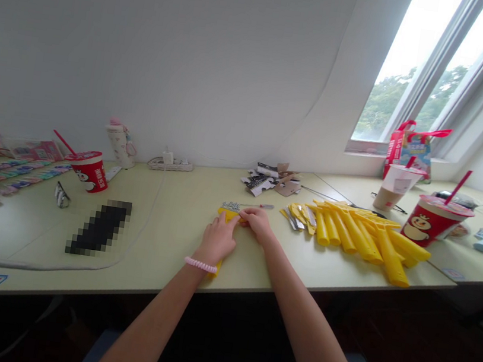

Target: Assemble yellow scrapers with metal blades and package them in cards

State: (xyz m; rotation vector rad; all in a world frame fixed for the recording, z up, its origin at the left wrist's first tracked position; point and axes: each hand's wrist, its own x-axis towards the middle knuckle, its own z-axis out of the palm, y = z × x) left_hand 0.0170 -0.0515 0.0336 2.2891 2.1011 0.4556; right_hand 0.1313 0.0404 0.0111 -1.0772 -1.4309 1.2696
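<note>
Across the pale green desktop (pixel 154 253), the left hand (pixel 218 239) clasps a light, stiff-looking yellow plastic casing (pixel 228 216) by its body, while the right hand (pixel 259 224) curls over its end beside a small screwdriver (pixel 260 206).

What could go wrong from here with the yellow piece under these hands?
The loose heap of small metal screws lies right by the left hand and right hand, so a slip could scatter them. The small screwdriver might skid off the yellow plastic piece. The red drink cup could spill onto the pile of yellow plastic pieces if knocked.
</note>
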